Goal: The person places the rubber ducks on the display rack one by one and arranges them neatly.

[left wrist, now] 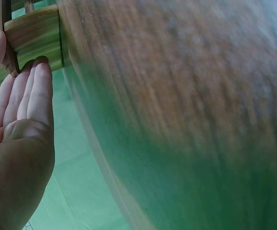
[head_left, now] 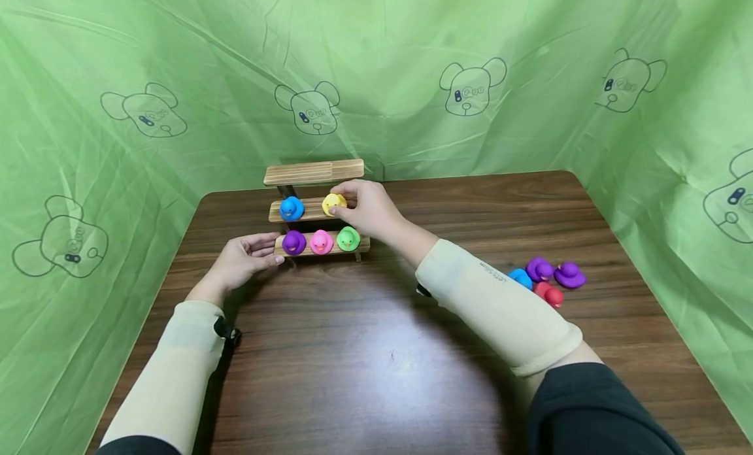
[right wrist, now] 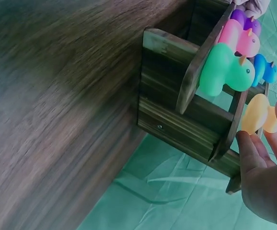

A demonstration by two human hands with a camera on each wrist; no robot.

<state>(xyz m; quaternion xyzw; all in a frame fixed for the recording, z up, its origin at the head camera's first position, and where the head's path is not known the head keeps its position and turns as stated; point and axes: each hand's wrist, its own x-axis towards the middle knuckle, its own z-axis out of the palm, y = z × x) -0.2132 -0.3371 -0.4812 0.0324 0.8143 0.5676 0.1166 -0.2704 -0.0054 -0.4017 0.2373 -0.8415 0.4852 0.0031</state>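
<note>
A three-tier wooden display stand stands at the back left of the table. My right hand pinches a yellow rubber duck at the right end of the middle tier; the right wrist view shows thumb and fingers around the duck. On that tier's left sits a blue duck. The bottom tier bears a purple duck, a pink duck and a green duck. My left hand holds the bottom tier's left end between thumb and fingers.
On the table's right side lie a blue duck, a red duck and two purple ducks, partly behind my right forearm. Green cloth hangs around the brown wooden table.
</note>
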